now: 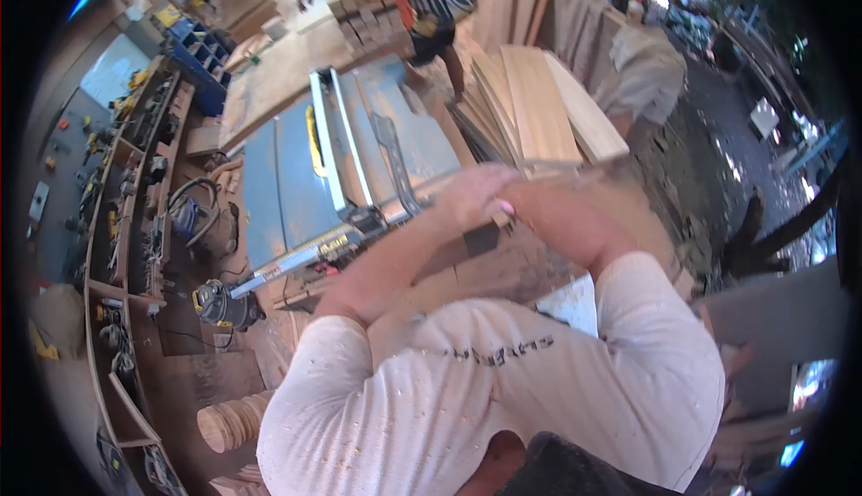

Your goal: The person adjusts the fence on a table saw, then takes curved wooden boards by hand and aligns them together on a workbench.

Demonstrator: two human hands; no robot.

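The vacuum (224, 306) sits beside the saw (292, 168). Right of its fence, the left hand (456, 201) and right hand (496, 184) overlap just above the block (489, 234) (both blurred); I cannot tell how closed they are or what they grip. Boards (539, 105) lie beyond.

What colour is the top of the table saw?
Blue-grey, dusted with tan sawdust; the table saw top shows best in the head view.

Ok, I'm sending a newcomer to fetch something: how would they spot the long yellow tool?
Find the blue-topped table saw. A pale metal fence crosses it, with the long yellow tool along the fence's left side in the picture. Its bright yellow separates it from the dark slotted piece on the right.
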